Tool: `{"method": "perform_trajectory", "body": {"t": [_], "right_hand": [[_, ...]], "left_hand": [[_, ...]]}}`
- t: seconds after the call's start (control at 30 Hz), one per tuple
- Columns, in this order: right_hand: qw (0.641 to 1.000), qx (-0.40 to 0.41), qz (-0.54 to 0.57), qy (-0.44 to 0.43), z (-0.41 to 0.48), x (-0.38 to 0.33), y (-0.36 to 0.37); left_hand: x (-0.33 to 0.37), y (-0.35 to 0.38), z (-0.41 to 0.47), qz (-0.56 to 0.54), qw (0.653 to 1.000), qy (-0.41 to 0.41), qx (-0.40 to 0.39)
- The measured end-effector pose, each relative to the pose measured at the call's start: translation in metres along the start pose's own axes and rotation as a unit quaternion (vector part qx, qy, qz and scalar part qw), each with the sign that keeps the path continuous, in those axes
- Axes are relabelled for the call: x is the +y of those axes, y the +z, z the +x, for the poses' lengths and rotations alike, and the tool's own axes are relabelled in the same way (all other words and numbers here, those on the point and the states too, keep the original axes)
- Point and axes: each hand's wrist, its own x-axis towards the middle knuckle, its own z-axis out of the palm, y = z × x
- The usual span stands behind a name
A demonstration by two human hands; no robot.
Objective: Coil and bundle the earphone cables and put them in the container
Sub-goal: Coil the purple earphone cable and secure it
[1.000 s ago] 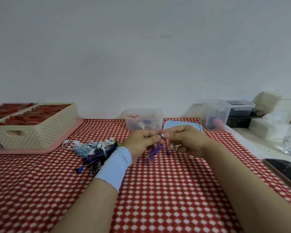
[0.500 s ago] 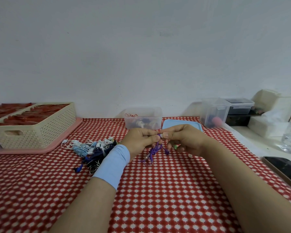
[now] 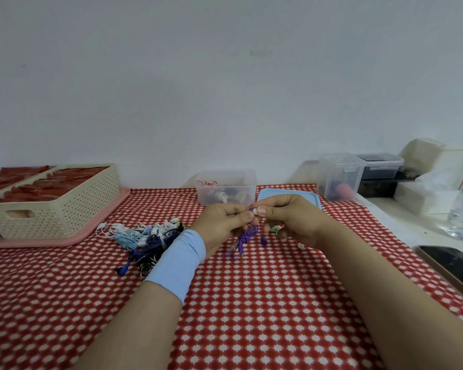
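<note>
Hardly shifted, my left hand (image 3: 222, 225) and right hand (image 3: 286, 217) still pinch the purple earphone cable (image 3: 245, 237).
Container (image 3: 226, 186) at twelve o'clock, loose earphones (image 3: 145, 236) at nine.

A matt red-and-white patterned cloth (image 3: 251, 303) covers the table — soft-looking, smooth. The container (image 3: 226, 186) is clear, faintly frosted plastic; the cream basket (image 3: 64, 209) is perforated matt plastic. The phone (image 3: 455, 268) shows a glossy dark screen — the wrist sleeve (image 3: 177, 260) is smooth pale-blue fabric.

Left hand (image 3: 222, 222): fingers curled, thumb and forefinger pinching the purple earphone cable (image 3: 247, 236). Right hand (image 3: 289, 217): opposite, fingertips meeting the left's, pinching the same cable. Left wrist: pale blue band (image 3: 177, 260). Both forearms: extended forward, converging.
</note>
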Motion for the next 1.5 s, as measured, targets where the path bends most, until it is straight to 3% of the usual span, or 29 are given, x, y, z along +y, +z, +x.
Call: {"method": "perform_trajectory", "body": {"t": [0.2,0.5,0.87,1.17,1.5], "right_hand": [[0.999,-0.051,0.006,0.014,-0.002,0.000,-0.006],[0.999,0.044,-0.018,-0.021,0.000,0.000,0.006],[0.994,0.038,-0.093,-0.032,-0.005,-0.006,0.001],[0.996,0.006,-0.086,-0.025,-0.011,-0.013,-0.002],[0.998,-0.033,-0.039,0.036,-0.013,-0.013,-0.002]], "left_hand": [[0.002,0.002,-0.004,0.010,1.000,-0.010,-0.018],[-0.002,0.001,0.002,-0.027,0.999,-0.022,0.028],[-0.005,-0.003,0.004,0.024,0.998,-0.035,0.043],[-0.001,-0.004,0.001,-0.037,0.998,-0.050,0.009],[0.003,-0.006,-0.004,-0.022,0.997,-0.058,-0.042]]}}
